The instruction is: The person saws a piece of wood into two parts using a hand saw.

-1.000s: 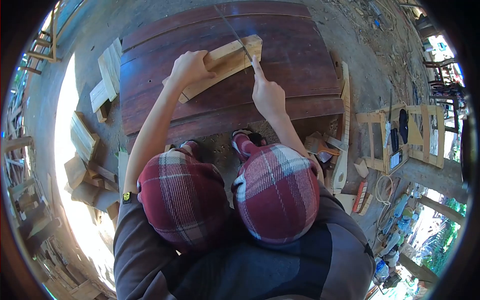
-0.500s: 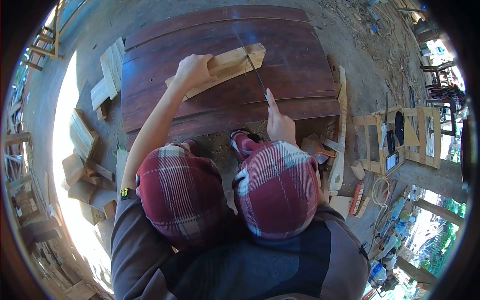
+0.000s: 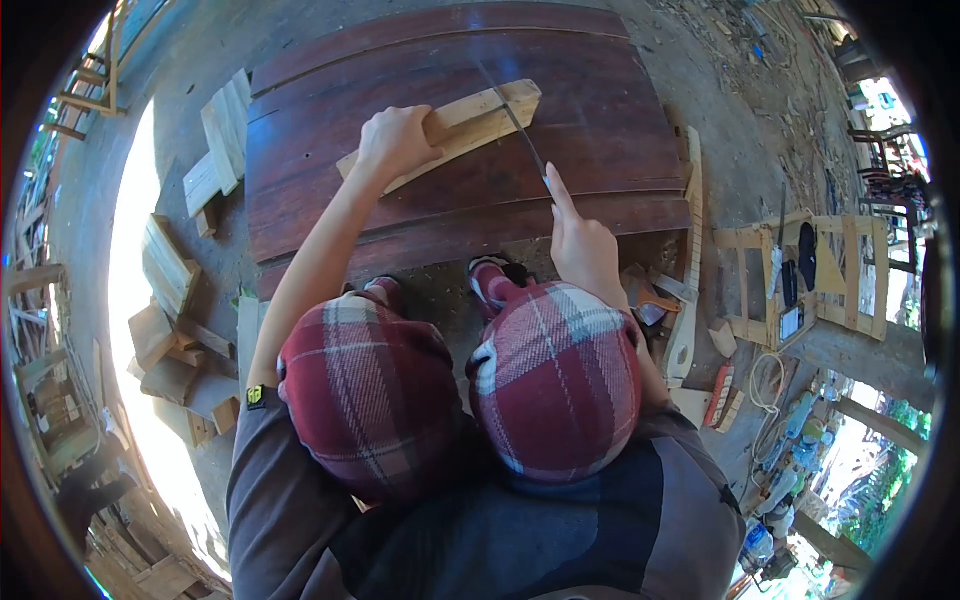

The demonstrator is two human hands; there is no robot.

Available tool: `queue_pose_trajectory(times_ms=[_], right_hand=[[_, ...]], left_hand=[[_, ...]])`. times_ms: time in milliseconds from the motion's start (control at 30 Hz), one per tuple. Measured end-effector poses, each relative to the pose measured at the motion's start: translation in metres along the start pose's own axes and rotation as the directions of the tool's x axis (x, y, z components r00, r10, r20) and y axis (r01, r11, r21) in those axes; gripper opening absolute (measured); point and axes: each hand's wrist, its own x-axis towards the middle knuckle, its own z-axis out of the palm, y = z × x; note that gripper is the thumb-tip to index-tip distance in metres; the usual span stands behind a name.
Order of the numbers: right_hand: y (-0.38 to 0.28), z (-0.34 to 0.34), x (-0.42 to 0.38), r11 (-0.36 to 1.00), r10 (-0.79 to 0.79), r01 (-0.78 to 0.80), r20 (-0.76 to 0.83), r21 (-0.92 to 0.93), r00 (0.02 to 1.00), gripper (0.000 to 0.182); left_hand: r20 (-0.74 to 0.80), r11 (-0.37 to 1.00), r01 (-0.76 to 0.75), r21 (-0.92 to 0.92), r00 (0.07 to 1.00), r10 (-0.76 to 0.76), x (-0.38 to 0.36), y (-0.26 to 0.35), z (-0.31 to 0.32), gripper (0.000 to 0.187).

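Observation:
A pale wooden block (image 3: 468, 128) lies at a slant on a dark reddish-brown wooden tabletop (image 3: 330, 110). My left hand (image 3: 398, 145) is clamped over the block's left part, with the thumb along its near side. Across the right part of the block runs the thin blade of a handsaw (image 3: 527, 137), its tip pointing away from me. My right hand (image 3: 585, 243) is wrapped round the saw's handle, which the fingers mostly hide, and the index finger stretches forward along it.
Cut wood pieces (image 3: 165, 340) are piled on the floor to the left, beside a bright sunlit strip. To the right are a long pale guitar-neck-shaped piece (image 3: 684, 330), a red-edged tool (image 3: 717, 395), a wooden frame (image 3: 850, 265) and a coiled cord (image 3: 766, 385).
My right hand and the saw have shifted forward, away from me, along the cut line. The whole view has moved slightly; my left hand keeps its grip on the block.

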Motion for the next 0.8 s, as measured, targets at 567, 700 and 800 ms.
queue_pose_trajectory(times_ms=[567, 700, 800], right_hand=[[-0.013, 0.027, 0.087, 0.994, -0.056, 0.068, -0.123, 0.091, 0.991, 0.05], [-0.01, 0.02, 0.063, 0.998, -0.038, 0.044, -0.101, 0.051, 0.994, 0.054], [0.001, 0.01, 0.03, 0.998, -0.046, 0.049, -0.066, 0.034, 0.997, 0.059]], left_hand=[[-0.009, 0.999, -0.025, 0.037, 1.0, 0.025, -0.003, 0.0, 0.001, 0.05], [-0.015, 1.0, -0.007, 0.003, 1.0, 0.007, -0.003, 0.002, 0.002, 0.049], [-0.014, 1.0, -0.009, 0.007, 1.0, 0.009, -0.001, 0.003, -0.004, 0.047]])
